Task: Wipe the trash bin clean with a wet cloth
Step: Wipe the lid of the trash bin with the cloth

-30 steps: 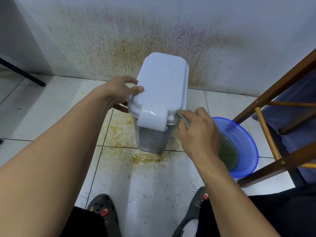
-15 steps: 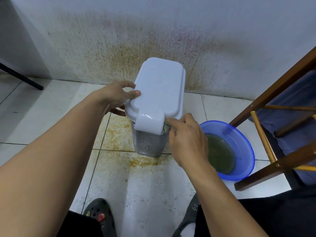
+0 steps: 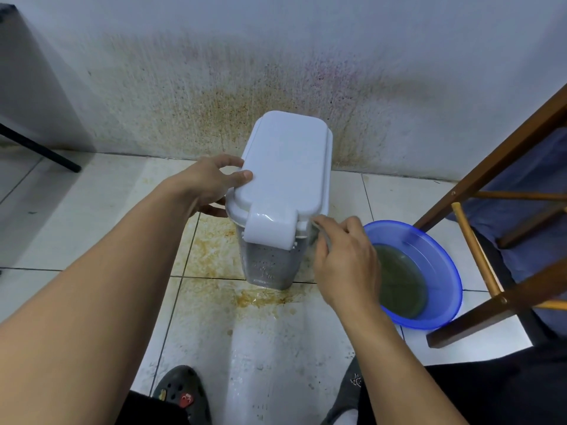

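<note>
A small trash bin (image 3: pixel 270 265) with a clear speckled body and a white lid (image 3: pixel 288 170) stands on the tiled floor by the wall. My left hand (image 3: pixel 211 182) grips the lid's left edge, thumb on top and fingers underneath. My right hand (image 3: pixel 343 259) holds a grey cloth (image 3: pixel 322 233), mostly hidden under the fingers, pressed against the bin's right front corner just below the lid rim.
A blue basin (image 3: pixel 441 250) of murky greenish water sits to the right of the bin. A wooden chair frame (image 3: pixel 478 185) stands at far right. Brown stains cover the wall and the floor tiles (image 3: pixel 214 250). My two dark clogs are at the bottom edge.
My right hand with the cloth has slid along the bin's right front corner under the lid rim. The left hand keeps its grip on the lid.
</note>
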Demonstrator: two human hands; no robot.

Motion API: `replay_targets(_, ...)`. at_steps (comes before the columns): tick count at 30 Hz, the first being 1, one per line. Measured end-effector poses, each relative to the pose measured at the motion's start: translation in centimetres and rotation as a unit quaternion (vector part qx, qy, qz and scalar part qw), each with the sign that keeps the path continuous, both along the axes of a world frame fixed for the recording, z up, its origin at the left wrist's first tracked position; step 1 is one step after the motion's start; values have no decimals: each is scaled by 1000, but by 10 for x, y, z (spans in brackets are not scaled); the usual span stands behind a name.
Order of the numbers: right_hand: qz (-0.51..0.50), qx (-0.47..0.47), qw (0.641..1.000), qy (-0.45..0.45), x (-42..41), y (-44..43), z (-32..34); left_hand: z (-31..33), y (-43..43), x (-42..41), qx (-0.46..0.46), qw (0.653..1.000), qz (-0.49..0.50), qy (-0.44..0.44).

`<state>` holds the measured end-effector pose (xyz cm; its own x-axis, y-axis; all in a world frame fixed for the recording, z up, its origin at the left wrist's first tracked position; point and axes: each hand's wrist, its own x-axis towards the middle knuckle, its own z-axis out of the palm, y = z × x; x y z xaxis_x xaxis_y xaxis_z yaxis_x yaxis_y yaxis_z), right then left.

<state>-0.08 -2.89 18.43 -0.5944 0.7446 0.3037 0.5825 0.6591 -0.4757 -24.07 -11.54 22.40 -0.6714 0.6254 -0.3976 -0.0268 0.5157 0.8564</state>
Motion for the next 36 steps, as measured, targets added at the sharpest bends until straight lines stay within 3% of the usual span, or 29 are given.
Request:
replay_targets(5,-30,-68,996,49,7,20,23,-1,-1,-1,2,1000,-1,0)
replay_targets(8,55,-84,990,103,-9,0,41,-1,0,-1,2,1000,0,0)
replay_targets(12,172,-34,984,14,-32,-34,35,-2,0,-1,6,1000,1,3)
replay_targets(21,45,-83,993,72,-25,15,16,-5,-1,0,18,1000,5,1)
replay_targets(27,-39,-149,979,135,-4,22,23,-3,-1,-1,18,1000,2,1)
replay_targets(36,-18,-37,998,-44,-3,-2,-1,-3,-1,2,23,1000,11,-9)
